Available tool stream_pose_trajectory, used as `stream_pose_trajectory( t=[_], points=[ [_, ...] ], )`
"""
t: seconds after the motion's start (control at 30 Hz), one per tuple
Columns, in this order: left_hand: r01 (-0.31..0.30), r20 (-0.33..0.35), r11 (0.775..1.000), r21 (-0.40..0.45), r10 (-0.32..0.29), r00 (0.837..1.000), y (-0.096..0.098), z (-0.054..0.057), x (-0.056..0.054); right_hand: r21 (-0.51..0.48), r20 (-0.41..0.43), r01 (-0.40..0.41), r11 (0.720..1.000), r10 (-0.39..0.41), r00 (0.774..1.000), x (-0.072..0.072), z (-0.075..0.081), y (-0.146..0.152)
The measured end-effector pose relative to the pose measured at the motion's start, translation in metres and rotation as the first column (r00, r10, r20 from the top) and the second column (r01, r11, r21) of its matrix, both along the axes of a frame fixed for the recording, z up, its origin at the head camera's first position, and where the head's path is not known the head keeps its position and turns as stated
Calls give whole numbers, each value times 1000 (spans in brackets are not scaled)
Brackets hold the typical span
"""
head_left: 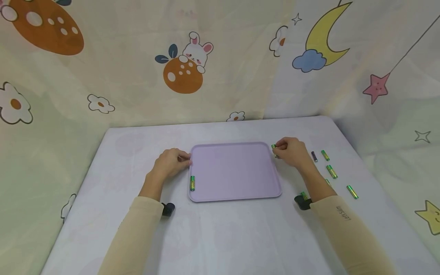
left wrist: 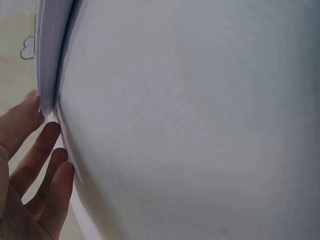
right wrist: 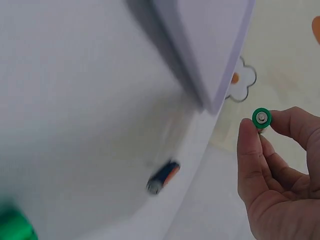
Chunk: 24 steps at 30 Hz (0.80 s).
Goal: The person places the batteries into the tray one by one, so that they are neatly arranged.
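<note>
A lilac tray (head_left: 233, 172) lies flat in the middle of the table. My left hand (head_left: 170, 164) is at its left side, thumb and fingertips touching the rim, fingers loosely bent. Along the tray's inner left edge lies a green battery (head_left: 192, 183). Just beyond the tray's right rim, my right hand (head_left: 291, 151) pinches another green battery (right wrist: 261, 118) between thumb and fingers. The right wrist view shows that battery's metal tip end-on, raised over the table. A dark battery (right wrist: 163, 176) with an orange part lies below it on the table.
On the table's right side lie several loose batteries, among them a green one (head_left: 331, 171), another green one (head_left: 352, 191) and the dark one (head_left: 314, 156). My right forearm partly covers some. A patterned cloth (head_left: 233, 57) hangs behind the table.
</note>
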<state>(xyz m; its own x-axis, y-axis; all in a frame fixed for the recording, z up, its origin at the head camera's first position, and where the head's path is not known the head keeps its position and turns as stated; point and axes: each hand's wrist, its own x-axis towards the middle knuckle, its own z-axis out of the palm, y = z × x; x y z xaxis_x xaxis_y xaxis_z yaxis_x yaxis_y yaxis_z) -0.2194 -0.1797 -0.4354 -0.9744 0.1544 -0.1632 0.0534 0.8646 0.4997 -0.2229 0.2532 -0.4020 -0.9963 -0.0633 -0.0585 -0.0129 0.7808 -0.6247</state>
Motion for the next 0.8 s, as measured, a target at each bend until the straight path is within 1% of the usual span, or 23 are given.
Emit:
stream_pose_trajectory(
  t=[0.17,0.3,0.53,0.67,0.8],
  points=[
    [-1,1,1000,2,1,1000,0,0,0,-71,22,-38,997,40,999,2,-5,-26],
    [-3,-3,1000,2,3,1000,-1,-1,0,-106,39,-56,993,60,997,5,-7,-47],
    [-2,-9,1000,9,2,1000,-1,-3,-1,-113,13,-105,988,107,994,5,-16,-79],
    [-8,-6,1000,12,8,1000,0,-4,-1,-145,1,-138,980,139,990,7,-21,-95],
    [-11,8,1000,4,11,1000,0,-1,-1,-156,20,-150,976,155,988,11,-25,-114]
  ],
)
